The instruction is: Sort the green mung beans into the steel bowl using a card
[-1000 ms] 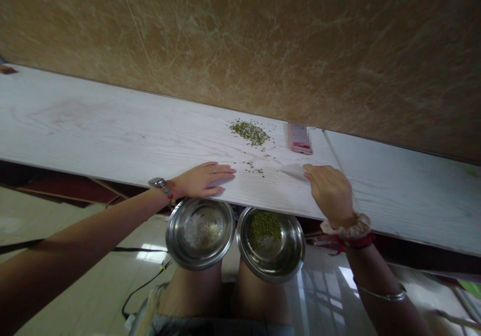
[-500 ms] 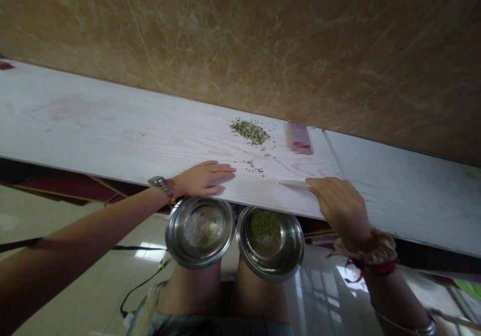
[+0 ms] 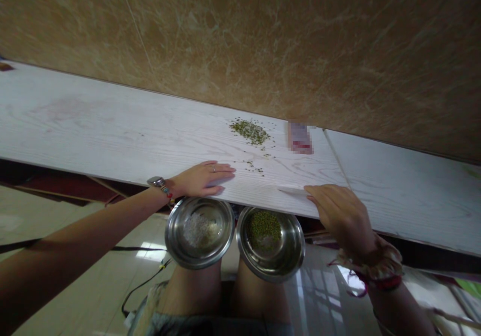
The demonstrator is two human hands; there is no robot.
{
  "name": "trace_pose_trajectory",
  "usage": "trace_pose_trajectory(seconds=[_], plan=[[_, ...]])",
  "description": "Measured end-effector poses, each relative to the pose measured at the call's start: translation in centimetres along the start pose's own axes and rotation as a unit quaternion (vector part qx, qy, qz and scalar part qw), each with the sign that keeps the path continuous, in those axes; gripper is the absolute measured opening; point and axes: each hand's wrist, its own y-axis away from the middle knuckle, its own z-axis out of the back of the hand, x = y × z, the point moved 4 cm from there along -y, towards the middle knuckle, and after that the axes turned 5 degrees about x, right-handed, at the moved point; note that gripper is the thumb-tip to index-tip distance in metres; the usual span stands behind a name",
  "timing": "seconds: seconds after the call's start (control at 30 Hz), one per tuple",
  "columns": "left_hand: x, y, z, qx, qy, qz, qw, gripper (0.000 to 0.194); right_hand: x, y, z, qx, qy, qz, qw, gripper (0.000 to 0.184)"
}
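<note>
My left hand [image 3: 203, 178] lies flat and open on the white wooden table [image 3: 112, 130], near its front edge. My right hand [image 3: 340, 211] holds a thin white card [image 3: 295, 191] flat on the table at the front edge, fingers closed on it. A small heap of green beans [image 3: 250, 131] lies further back, with a few loose beans [image 3: 255, 166] scattered between my hands. Two steel bowls rest on my knees under the edge: the left bowl [image 3: 200, 232] holds white grains, the right bowl [image 3: 270, 242] holds green beans.
A pink, blurred flat object [image 3: 299, 137] lies at the back of the table beside the bean heap. A brown marbled wall [image 3: 263, 40] rises behind the table. A black cable [image 3: 145, 286] runs over the tiled floor at my left.
My right hand has drawn the white card back toward the table's front edge, above the bowl of green beans. My left hand has stayed where it was.
</note>
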Motion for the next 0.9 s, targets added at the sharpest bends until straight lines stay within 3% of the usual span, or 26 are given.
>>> trace_pose_trajectory(seconds=[0.67,0.9], plan=[[0.1,0.0,-0.1,-0.006,0.005,-0.002,1.000,0.046,1.4,1.0,1.7,-0.010,-0.058,-0.017,0.998,0.019],[0.0,0.1,0.0,-0.006,0.002,0.002,1.000,0.045,1.1,0.9,1.8,-0.011,-0.028,-0.012,0.999,0.017]])
